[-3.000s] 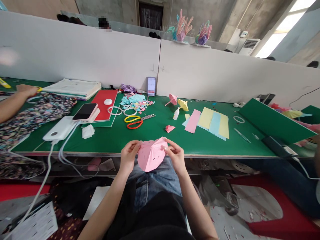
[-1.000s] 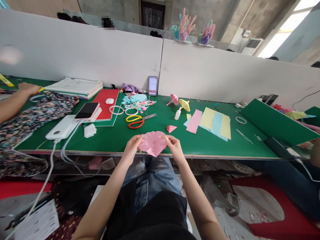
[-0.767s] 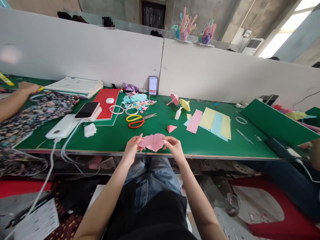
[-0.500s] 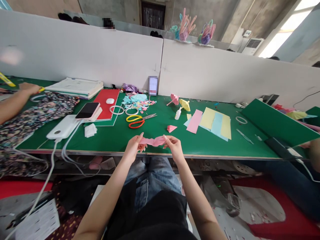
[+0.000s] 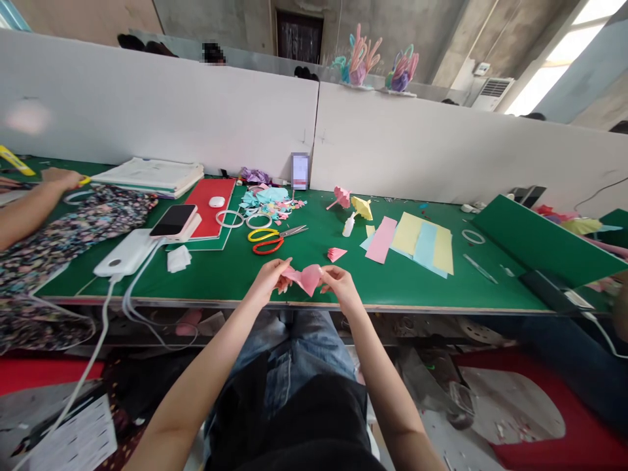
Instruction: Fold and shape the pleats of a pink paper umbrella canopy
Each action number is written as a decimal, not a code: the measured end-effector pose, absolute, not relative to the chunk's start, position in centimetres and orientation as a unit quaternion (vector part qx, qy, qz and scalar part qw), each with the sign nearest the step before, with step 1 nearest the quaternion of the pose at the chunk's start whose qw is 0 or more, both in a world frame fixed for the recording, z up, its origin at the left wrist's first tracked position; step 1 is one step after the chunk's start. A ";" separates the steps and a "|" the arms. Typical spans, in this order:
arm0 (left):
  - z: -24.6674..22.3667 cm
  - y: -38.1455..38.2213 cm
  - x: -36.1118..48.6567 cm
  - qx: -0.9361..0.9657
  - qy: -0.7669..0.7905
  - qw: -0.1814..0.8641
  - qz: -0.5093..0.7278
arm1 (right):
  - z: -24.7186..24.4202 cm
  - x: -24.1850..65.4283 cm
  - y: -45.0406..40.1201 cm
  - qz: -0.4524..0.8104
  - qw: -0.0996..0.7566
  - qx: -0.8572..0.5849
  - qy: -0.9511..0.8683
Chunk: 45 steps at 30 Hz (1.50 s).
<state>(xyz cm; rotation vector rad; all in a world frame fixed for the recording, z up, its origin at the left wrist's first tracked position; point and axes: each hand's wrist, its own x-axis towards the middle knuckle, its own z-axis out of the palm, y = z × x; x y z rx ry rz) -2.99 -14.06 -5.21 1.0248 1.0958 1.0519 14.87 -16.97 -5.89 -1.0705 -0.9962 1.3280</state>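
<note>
The pink paper [image 5: 310, 279] is held in the air just below the centre of the frame, over the near edge of the green table [image 5: 235, 288]. On its left side the left hand [image 5: 267, 281] pinches it between thumb and fingers, the other fingers loosely curled beneath; on its right side the right hand [image 5: 338, 282] has the edge in a similar closed pinch, fingertips partly hidden. Between them the paper bends and dips to a point, creased rather than flat. It looks very light and thin, soft enough to buckle with little force, probably not slippery, but easy to tear or crush. The outer edges seem the best hold, with a light pinch at opposite sides, since pressing on the middle would likely flatten its creases. Just above and right of it in the frame lies a small pleated cone [image 5: 336, 254]; the scissors [image 5: 282, 234] rest above and slightly left, the white bottle [image 5: 348, 226] further up to the right.
</note>
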 end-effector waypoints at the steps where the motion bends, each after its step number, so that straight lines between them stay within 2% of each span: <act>1: -5.2 -14.2 -3.1 0.447 0.474 0.608 0.453 | -5.8 14.9 -17.1 0.558 0.549 -0.453 -0.426; 11: -5.5 -15.6 -4.9 0.477 0.460 0.629 0.406 | -5.8 14.8 -17.5 0.518 0.529 -0.462 -0.488; 18: -7.1 -15.1 -5.2 0.527 0.473 0.546 0.447 | -6.2 14.8 -17.3 0.501 0.503 -0.463 -0.530; 25: -6.5 -15.2 -5.6 0.636 0.452 0.465 0.417 | -5.8 16.1 -16.8 0.522 0.454 -0.437 -0.574; 32: -5.8 -15.9 -5.7 0.700 0.420 0.420 0.397 | -4.9 16.1 -17.2 0.543 0.476 -0.405 -0.561; 39: -6.7 -16.0 -6.0 0.685 0.436 0.369 0.452 | -5.1 15.0 -18.4 0.567 0.501 -0.437 -0.487; 45: -6.6 -15.8 -6.2 0.674 0.438 0.383 0.455 | -4.9 14.9 -19.1 0.582 0.516 -0.454 -0.434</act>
